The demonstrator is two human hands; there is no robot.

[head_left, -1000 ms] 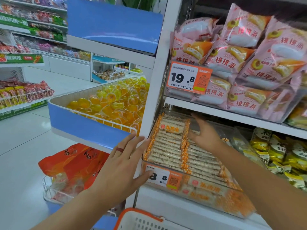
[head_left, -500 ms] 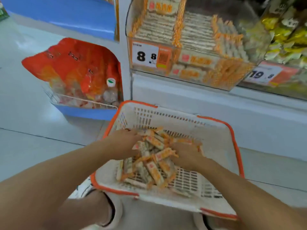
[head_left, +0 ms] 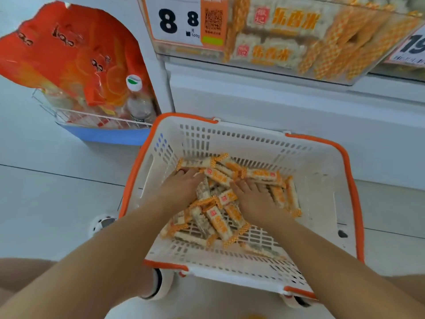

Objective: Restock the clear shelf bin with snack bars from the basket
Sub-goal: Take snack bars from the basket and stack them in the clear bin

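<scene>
Seen from above, a white plastic shopping basket with an orange rim (head_left: 351, 180) sits on the pale floor in front of a white shelf unit. A second ago both hands were up at the clear plastic shelf bin (head_left: 345, 81), which now shows only along the top edge, already stacked with bars behind an orange and white price tag reading 8.8 (head_left: 181, 21). The view has since dropped, and both hands have come down into the basket. A loose heap of small snack bars in white wrappers with orange checked ends (head_left: 218, 223) lies on the basket floor. The left hand (head_left: 181, 187) and the right hand (head_left: 255, 199) press into the heap from either side, knuckles up; their fingertips are buried among the wrappers, so the grip of each hand cannot be told. This looks like the start of another scoop, with plenty of bars left to move. To the left, orange snack bags (head_left: 69, 51) fill a wire rack.
</scene>
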